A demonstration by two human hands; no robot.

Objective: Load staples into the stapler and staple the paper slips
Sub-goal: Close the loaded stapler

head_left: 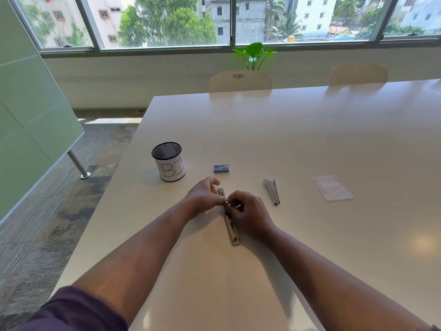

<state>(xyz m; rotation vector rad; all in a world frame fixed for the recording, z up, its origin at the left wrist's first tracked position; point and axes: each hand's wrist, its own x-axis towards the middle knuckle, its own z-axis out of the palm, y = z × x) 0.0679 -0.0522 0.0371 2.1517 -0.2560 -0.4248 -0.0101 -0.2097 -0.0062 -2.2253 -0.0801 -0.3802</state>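
We count: two staplers [232, 231] [272, 191], one staple box [221, 168], one mesh cup [168, 161], one paper stack [332, 188], two chairs [240, 81] [358, 74], one plant [255, 53], two hands [202, 197] [250, 215].

Bright daylight enters through the wide aluminium-framed window [167, 22] at the far wall, and the buildings outside look washed out. The glossy white worktop [310, 139] carries a soft sheen and a round glare spot near its right edge. Shadows under the forearms are faint. Wide-angle distortion bends the window frame and the worktop's edges; the near sleeve is blurred.
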